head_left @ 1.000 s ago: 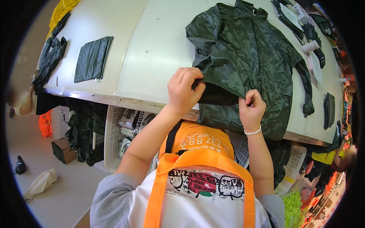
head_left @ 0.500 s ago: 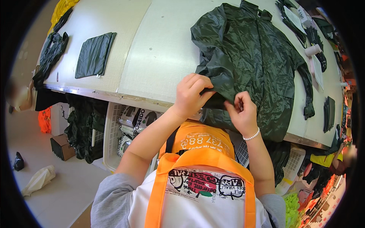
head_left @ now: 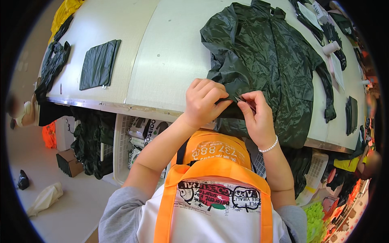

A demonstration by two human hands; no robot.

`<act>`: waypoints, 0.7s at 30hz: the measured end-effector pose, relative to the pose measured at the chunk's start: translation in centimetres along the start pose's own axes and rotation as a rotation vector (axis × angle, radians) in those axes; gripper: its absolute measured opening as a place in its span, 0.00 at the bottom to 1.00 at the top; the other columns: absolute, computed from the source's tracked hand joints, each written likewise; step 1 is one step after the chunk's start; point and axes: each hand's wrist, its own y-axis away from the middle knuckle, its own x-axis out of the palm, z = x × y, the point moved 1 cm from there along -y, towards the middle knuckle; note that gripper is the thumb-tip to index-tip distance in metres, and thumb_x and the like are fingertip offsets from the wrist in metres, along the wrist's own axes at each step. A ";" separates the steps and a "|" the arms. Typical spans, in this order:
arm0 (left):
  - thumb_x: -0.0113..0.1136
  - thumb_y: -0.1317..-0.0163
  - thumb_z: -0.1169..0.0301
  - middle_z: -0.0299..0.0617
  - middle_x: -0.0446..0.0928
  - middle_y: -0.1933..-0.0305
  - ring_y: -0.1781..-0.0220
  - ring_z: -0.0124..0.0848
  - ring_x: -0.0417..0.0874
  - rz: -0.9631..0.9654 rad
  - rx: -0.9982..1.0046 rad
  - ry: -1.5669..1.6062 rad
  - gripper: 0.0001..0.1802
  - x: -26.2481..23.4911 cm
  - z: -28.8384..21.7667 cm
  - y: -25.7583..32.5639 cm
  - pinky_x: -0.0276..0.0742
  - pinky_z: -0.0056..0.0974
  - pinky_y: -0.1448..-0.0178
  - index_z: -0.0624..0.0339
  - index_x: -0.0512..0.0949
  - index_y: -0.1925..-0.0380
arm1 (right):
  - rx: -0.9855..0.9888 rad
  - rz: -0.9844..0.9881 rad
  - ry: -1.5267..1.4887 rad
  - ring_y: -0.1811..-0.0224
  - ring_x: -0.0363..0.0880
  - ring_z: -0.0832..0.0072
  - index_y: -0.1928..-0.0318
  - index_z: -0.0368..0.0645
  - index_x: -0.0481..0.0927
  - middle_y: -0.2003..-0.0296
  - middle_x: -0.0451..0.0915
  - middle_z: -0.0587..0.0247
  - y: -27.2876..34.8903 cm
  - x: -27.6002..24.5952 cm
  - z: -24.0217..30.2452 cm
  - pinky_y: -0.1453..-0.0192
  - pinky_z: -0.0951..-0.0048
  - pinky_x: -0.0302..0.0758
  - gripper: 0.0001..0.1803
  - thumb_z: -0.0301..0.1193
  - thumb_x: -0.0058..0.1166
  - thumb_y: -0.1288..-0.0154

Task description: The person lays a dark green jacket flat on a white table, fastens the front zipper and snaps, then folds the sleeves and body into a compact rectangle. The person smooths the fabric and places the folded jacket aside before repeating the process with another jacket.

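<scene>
A dark green, shiny jacket (head_left: 275,60) lies front up on the table, collar away from me, with its left-side sleeve bent down toward my hands. My left hand (head_left: 204,102) is closed on the end of that sleeve at the table's near edge, thumb and fingers pinching the cloth. Close beside it, my right hand (head_left: 258,119), with a beaded bracelet at the wrist, is closed round a small pointed tool (head_left: 239,98) that looks like thread snips. Its tip meets the sleeve edge; the fingers hide most of it.
A folded dark garment (head_left: 100,65) lies on the pale table (head_left: 162,77) at left, a crumpled one (head_left: 54,60) beyond it. At right are a white thread spool (head_left: 331,47) and a dark folded stack (head_left: 351,115). Under the table stands a white crate (head_left: 120,150) of packaged goods.
My right hand has moved up and slightly left, closer to my left hand, bringing the tool's tip to the sleeve end. My left hand keeps its pinch with little movement.
</scene>
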 end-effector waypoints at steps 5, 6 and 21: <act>0.71 0.71 0.78 0.36 0.78 0.72 0.72 0.34 0.77 0.016 0.022 0.004 0.18 -0.6 0.6 0.2 0.67 0.36 0.64 0.55 0.74 0.77 | 0.019 -0.029 0.070 0.73 0.79 0.70 0.64 0.39 0.72 0.73 0.77 0.59 -0.3 0.7 1.1 0.67 0.75 0.74 0.08 0.28 0.58 0.39; 0.71 0.71 0.78 0.36 0.78 0.72 0.71 0.34 0.77 0.030 0.030 0.016 0.18 -0.7 0.7 0.3 0.67 0.37 0.64 0.55 0.74 0.77 | 0.017 -0.041 0.072 0.73 0.79 0.70 0.65 0.39 0.72 0.73 0.77 0.59 -0.2 0.8 1.2 0.68 0.75 0.74 0.08 0.27 0.58 0.39; 0.38 0.64 0.89 0.48 0.62 0.34 0.30 0.39 0.59 0.310 -0.428 -0.439 0.41 -3.8 0.0 1.3 0.50 0.46 0.27 0.64 0.65 0.40 | 0.386 -0.267 0.592 0.56 0.77 0.54 0.54 0.40 0.78 0.54 0.78 0.52 8.8 -14.4 -17.6 0.51 0.66 0.74 0.12 0.26 0.47 0.35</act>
